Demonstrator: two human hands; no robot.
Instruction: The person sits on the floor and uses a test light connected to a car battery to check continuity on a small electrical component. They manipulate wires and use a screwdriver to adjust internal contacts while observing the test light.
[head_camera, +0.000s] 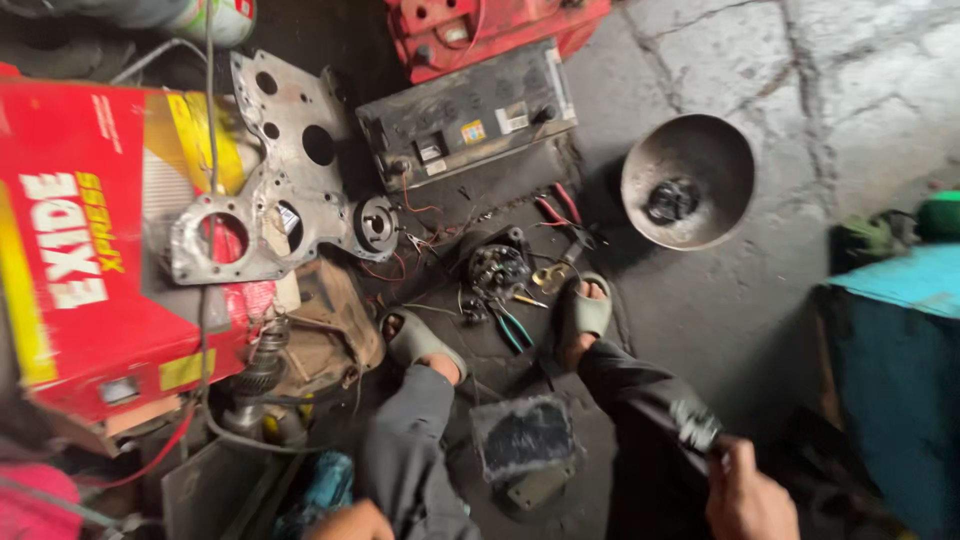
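Down low, right hand (748, 497) grips metal part (695, 424) beside knee

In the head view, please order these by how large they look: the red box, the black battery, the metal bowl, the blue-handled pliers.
1. Red box, though nearest the camera
2. Black battery
3. Metal bowl
4. Blue-handled pliers

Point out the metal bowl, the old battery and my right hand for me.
metal bowl (722, 165): head view, on the bare inner wall right of centre.
battery (468, 112): head view, on its dusty top face.
right hand (748, 497): head view, on the back of the hand.
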